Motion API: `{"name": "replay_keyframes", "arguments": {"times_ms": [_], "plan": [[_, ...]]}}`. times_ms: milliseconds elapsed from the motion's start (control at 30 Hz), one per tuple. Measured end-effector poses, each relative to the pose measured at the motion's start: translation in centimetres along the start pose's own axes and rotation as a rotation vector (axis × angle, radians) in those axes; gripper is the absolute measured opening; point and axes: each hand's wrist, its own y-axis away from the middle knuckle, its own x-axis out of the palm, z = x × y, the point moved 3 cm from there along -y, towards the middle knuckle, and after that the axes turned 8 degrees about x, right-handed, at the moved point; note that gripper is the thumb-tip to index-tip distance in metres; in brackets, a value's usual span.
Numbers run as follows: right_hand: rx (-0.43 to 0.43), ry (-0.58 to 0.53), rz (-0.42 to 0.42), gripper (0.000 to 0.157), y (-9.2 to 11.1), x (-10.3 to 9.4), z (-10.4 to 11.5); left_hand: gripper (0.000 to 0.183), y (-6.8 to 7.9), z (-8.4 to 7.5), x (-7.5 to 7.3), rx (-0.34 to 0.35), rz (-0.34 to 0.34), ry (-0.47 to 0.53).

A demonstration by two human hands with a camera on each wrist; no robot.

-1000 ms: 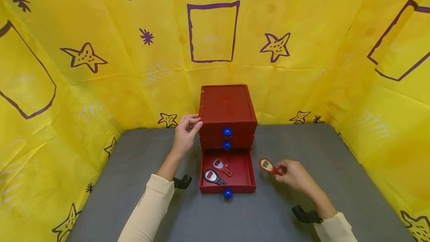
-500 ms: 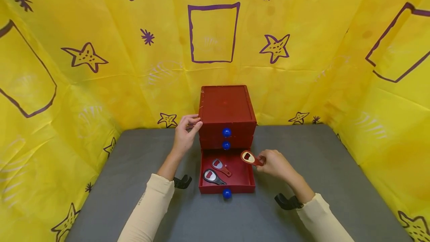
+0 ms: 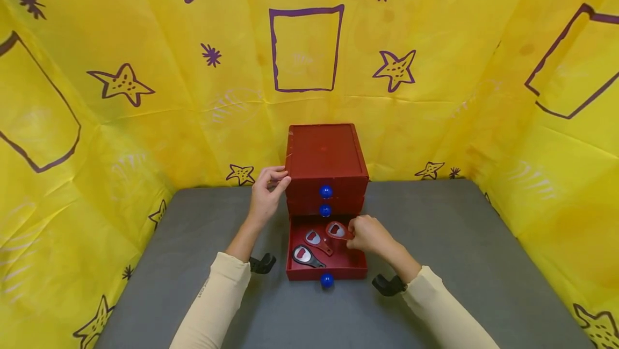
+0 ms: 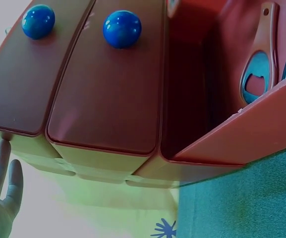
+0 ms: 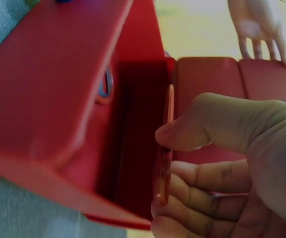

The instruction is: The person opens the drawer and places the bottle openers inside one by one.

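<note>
A small red chest of drawers (image 3: 325,150) stands at the middle back, its bottom drawer (image 3: 304,273) pulled out. Over that drawer my right hand (image 3: 372,237) pinches a red bottle opener (image 3: 344,234) by its handle. The right wrist view shows this opener edge-on between thumb and fingers. Inside the drawer lie a second red bottle opener (image 3: 322,245) and a black bottle opener (image 3: 314,260), side by side at the left. My left hand (image 3: 265,198) touches the chest's upper left side with fairly straight fingers, also visible in the left wrist view.
Blue round knobs mark each drawer, the lowest knob (image 3: 326,280) jutting toward me. The two upper drawers are closed. A grey table (image 3: 203,230) carries the chest, and yellow patterned sheets (image 3: 193,123) enclose it at the back and both sides.
My right hand has moved left with the red bottle opener, from beside the drawer to over it. The left hand has stayed at the chest's side.
</note>
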Motion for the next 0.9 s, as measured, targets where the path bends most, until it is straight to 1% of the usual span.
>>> {"name": "replay_keyframes", "arguments": {"times_ms": [100, 167, 300, 400, 633, 800, 900], "plan": [[0.014, 0.036, 0.009, 0.029, -0.4, 0.7, 0.4, 0.022, 0.0, 0.0, 0.0, -0.017, 0.011, 0.000], [0.018, 0.062, 0.000, 0.032, -0.5, 0.9, 0.8, 0.021, 0.1, -0.3, 0.0, -0.028, 0.014, -0.004], [0.022, 0.102, -0.032, 0.030, -0.8, 1.5, 1.4, 0.020, 0.1, -2.5, -0.1, -0.025, 0.012, -0.020], [0.032, 0.124, -0.059, 0.026, -1.1, 2.0, 1.6, 0.018, 0.2, -4.0, -0.1, -0.009, 0.008, -0.028], [0.045, 0.181, -0.119, 0.026, -1.6, 3.2, 1.6, 0.020, 0.1, -4.1, 0.0, -0.009, 0.022, -0.014], [0.025, 0.220, -0.156, 0.023, -1.5, 3.7, 1.6, 0.020, 0.2, -3.9, 0.1, -0.010, 0.015, -0.015], [0.009, 0.212, -0.165, 0.020, -1.2, 3.7, 1.6, 0.019, 0.2, -3.9, 0.0, -0.006, 0.010, -0.018]]}}
